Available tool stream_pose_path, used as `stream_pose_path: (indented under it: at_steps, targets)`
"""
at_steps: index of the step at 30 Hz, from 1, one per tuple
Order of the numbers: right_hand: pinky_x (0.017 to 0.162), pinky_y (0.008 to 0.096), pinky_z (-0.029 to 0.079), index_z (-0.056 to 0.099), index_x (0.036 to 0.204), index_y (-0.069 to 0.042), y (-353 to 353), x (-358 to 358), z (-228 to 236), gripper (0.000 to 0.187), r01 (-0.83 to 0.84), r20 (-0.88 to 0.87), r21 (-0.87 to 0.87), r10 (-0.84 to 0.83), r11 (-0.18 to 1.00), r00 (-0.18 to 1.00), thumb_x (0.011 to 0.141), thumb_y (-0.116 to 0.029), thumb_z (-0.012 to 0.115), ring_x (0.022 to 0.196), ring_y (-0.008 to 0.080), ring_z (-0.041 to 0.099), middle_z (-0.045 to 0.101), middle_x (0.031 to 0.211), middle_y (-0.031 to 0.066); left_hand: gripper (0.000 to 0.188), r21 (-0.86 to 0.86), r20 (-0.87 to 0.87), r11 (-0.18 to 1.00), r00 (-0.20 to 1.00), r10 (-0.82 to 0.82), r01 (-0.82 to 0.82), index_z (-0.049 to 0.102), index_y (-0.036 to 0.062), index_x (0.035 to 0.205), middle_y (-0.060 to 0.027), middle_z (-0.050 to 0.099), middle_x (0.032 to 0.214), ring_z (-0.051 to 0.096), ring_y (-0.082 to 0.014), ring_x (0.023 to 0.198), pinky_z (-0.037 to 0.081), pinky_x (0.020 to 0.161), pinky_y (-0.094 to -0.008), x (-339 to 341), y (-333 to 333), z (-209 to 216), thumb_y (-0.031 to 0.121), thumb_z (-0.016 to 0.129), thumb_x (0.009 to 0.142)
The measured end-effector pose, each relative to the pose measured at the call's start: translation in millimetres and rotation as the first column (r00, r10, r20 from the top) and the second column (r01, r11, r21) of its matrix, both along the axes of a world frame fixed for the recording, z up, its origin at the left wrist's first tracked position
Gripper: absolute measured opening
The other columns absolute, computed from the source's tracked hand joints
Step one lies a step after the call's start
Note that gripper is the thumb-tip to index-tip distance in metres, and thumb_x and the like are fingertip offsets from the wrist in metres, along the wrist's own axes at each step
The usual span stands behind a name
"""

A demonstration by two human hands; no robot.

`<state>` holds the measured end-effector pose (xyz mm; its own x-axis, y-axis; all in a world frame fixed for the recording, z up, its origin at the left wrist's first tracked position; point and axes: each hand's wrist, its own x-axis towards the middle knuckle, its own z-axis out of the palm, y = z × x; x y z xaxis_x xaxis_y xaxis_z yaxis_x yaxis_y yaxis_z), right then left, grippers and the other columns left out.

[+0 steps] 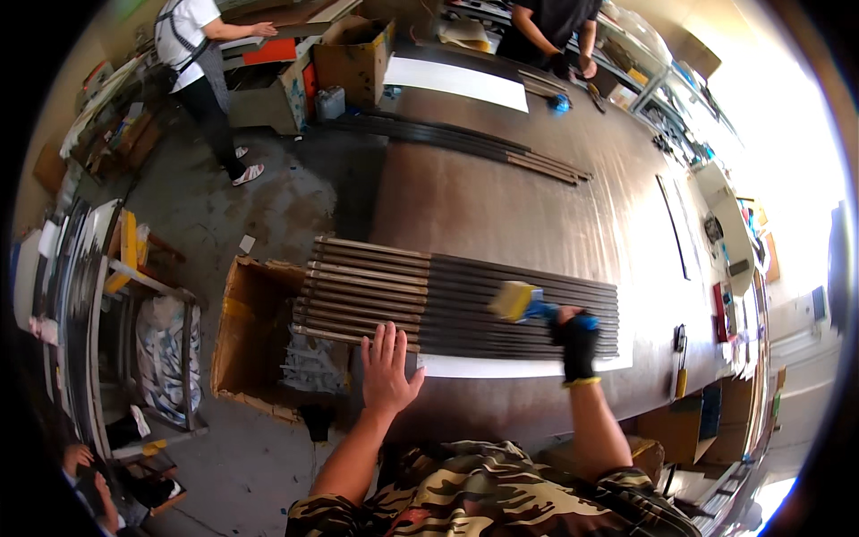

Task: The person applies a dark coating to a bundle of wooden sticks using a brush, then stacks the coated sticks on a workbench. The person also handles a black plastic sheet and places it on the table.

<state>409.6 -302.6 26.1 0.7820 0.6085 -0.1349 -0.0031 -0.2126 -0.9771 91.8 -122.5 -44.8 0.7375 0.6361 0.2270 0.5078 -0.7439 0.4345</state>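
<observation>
A row of several long, narrow strips [465, 304] lies side by side across the near part of the table, dark on the right and bare brownish on the left. Their left ends reach out over the table edge. My left hand [386, 371], bare with fingers stretched, rests at the near edge of the row. In a black glove, my right hand [577, 345] grips a wide paintbrush [514, 302] with a blue handle and yellowish bristles. The brush is blurred over the dark part of the strips. White sheet material [501, 366] shows beneath the row's near side.
An open cardboard box [229, 331] stands on the floor under the overhanging ends. Farther up the brown table [483, 210] lie another bundle of strips [447, 136] and a white sheet [456, 83]. A co-worker [546, 36] stands across the table, another [192, 54] at far left.
</observation>
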Motion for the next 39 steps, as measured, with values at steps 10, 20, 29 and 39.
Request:
stream_pose_path:
  at_steps: [10, 20, 29, 39]
  targets:
    - [0.047, 0.0261, 0.044, 0.060, 0.086, -0.007, -155.6, -6.1, -5.4, 0.015, 0.457, 0.010, -0.144, -0.461, 0.878, 0.887, 0.095, -0.019, 0.061, 0.052, 0.0110, 0.055, 0.060, 0.064, 0.0031, 0.078, 0.020, -0.026, 0.999, 0.999, -0.027, 0.027, 0.043, -0.0039, 0.142, -0.0242, 0.034, 0.154, 0.027, -0.0409, 0.146, 0.015, 0.119, -0.0586, 2.6, -1.1, -3.8, 0.036, 0.070, 0.081]
    - [0.059, 0.0274, 0.048, 0.069, 0.093, -0.005, -11.6, -118.8, 2.4, 0.015, 0.014, 0.181, -0.048, -0.005, 0.999, 0.983, 0.094, -0.019, 0.066, 0.063, 0.0121, 0.059, 0.063, 0.067, 0.0081, 0.079, 0.116, -0.107, 0.992, 0.993, -0.045, 0.058, 0.035, -0.0021, 0.149, -0.0234, 0.028, 0.159, 0.021, -0.0399, 0.149, 0.010, 0.121, -0.0564, 5.6, -3.1, -2.8, 0.039, 0.061, 0.087]
    - [0.064, 0.0274, 0.050, 0.069, 0.100, -0.005, -53.0, -8.7, 71.8, 0.010, 0.135, 0.690, 0.053, -0.134, 0.989, 0.711, 0.091, -0.006, 0.066, 0.072, 0.0162, 0.063, 0.065, 0.080, 0.0044, 0.081, 0.079, -0.116, 0.997, 0.993, -0.003, 0.012, 0.036, -0.0037, 0.148, -0.0249, 0.029, 0.157, 0.022, -0.0406, 0.148, 0.012, 0.121, -0.0572, 9.7, -7.8, -3.0, 0.039, 0.064, 0.085]
    - [0.074, 0.0336, 0.055, 0.069, 0.106, -0.007, 106.1, -75.8, 77.4, 0.021, -0.574, 0.435, -0.480, 0.748, 0.663, 0.501, 0.088, -0.018, 0.073, 0.091, 0.0231, 0.070, 0.070, 0.109, 0.0138, 0.077, -0.001, 0.026, 0.998, 0.998, 0.059, -0.059, 0.035, -0.0016, 0.148, -0.0223, 0.029, 0.157, 0.025, -0.0403, 0.147, 0.015, 0.119, -0.0594, -1.9, -2.4, -2.6, 0.025, 0.068, 0.083]
